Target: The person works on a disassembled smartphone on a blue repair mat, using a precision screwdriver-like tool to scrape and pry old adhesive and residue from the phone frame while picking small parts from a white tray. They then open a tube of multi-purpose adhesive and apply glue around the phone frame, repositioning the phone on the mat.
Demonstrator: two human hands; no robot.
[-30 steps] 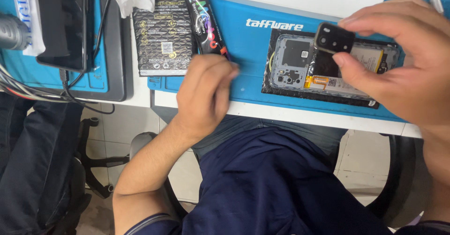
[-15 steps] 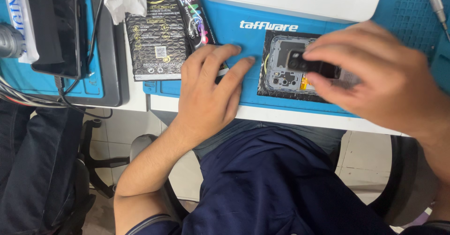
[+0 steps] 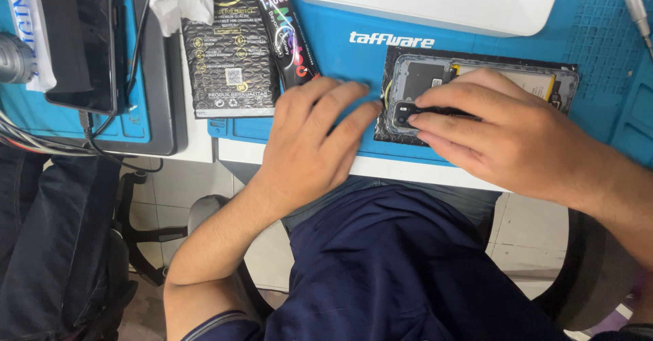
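Observation:
An opened phone [image 3: 435,75] lies back-up on a blue work mat [image 3: 340,62], its grey inner frame and yellow battery label showing. My right hand [image 3: 503,133] rests over it, fingers pinching a small black camera part [image 3: 405,113] and pressing it onto the phone's left end. My left hand [image 3: 306,143] lies flat on the mat just left of the phone, fingertips at its edge, holding nothing.
A white tray [image 3: 435,4] stands behind the phone. A black glue tube [image 3: 286,38] and a black packet [image 3: 228,55] lie to the left. Farther left are a dark device [image 3: 81,41] with cables on another mat. A metal tool [image 3: 636,7] sits far right.
My right hand came down from above the phone with the black part and now presses it onto the phone's left end. My left hand spread flat and slid right to the phone's edge.

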